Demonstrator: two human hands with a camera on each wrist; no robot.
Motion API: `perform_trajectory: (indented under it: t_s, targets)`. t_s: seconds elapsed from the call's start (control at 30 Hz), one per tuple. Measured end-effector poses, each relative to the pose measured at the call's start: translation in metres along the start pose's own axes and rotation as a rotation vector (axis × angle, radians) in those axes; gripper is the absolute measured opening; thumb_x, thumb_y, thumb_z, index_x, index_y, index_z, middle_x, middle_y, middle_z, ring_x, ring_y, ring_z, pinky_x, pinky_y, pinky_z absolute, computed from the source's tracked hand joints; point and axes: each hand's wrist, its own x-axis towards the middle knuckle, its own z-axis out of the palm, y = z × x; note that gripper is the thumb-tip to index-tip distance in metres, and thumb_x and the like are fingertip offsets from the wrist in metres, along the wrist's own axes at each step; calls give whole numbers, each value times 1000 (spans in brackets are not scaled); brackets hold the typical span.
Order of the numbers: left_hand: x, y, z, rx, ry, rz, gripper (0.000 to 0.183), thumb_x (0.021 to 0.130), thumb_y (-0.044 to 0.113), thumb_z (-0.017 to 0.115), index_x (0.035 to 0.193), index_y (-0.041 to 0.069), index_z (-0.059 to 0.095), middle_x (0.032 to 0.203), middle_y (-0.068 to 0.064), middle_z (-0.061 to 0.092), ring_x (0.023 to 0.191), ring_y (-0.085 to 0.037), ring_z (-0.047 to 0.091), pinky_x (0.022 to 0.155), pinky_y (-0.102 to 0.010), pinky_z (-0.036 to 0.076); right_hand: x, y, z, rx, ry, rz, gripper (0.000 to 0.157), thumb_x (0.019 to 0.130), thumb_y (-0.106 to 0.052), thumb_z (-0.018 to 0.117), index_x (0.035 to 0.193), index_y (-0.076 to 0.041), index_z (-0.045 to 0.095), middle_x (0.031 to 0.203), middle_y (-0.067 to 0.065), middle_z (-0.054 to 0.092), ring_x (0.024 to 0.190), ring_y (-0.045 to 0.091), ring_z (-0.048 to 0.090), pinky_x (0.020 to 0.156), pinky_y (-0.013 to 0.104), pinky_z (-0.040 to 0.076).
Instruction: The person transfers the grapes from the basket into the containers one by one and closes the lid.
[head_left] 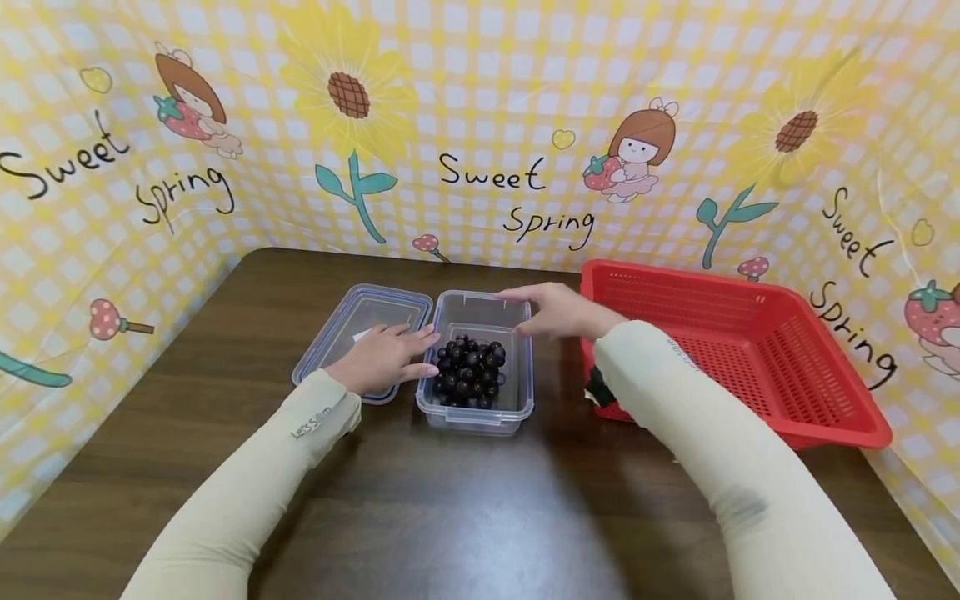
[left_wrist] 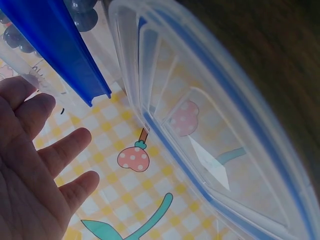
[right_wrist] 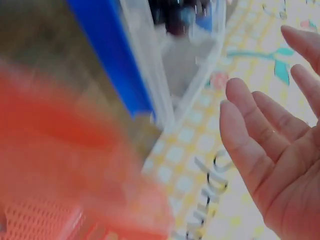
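A clear plastic food container stands on the table with its top off. Dark round grapes are heaped in its front half. My left hand reaches over the clear lid, fingers spread, with the fingertips right at the container's left wall. My right hand is at the back right corner of the container, its fingers extended over the rim and its thumb by the right side. Both wrist views show loosely spread fingers holding nothing. A blue flap crosses the container's side in the left wrist view.
A red perforated plastic basket stands on the right, partly behind my right sleeve. The lid lies close along the container's left side. A checked, printed cloth rises behind the brown wooden table and at both sides.
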Motion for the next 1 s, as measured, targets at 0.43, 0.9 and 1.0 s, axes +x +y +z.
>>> perform_trajectory:
  t_s: [0.43, 0.9, 1.0]
  targets:
    - [-1, -1, 0, -15, 7, 1, 60, 97, 40, 52, 143, 2, 44, 148, -16, 38, 127, -49, 40, 101, -62, 32, -47, 61, -42, -24, 95, 172, 67, 87, -22, 71, 146, -11, 41, 136, 23, 48, 107, 36, 54, 85, 45, 52]
    - [-1, -1, 3, -22, 25, -2, 60, 96, 40, 53, 142, 2, 44, 147, -15, 39, 127, -49, 40, 101, -63, 31, -104, 128, -66, 13, 7, 308, 69, 90, -19, 67, 145, 3, 33, 124, 31, 53, 71, 21, 58, 60, 40, 55]
    - [0, -1, 3, -27, 28, 1, 60, 96, 40, 54, 142, 2, 44, 147, -15, 39, 127, -49, 40, 101, -63, 31, -115, 138, -70, 62, -52, 368, 71, 90, -18, 67, 146, 5, 29, 108, 22, 61, 64, 20, 51, 53, 35, 51]
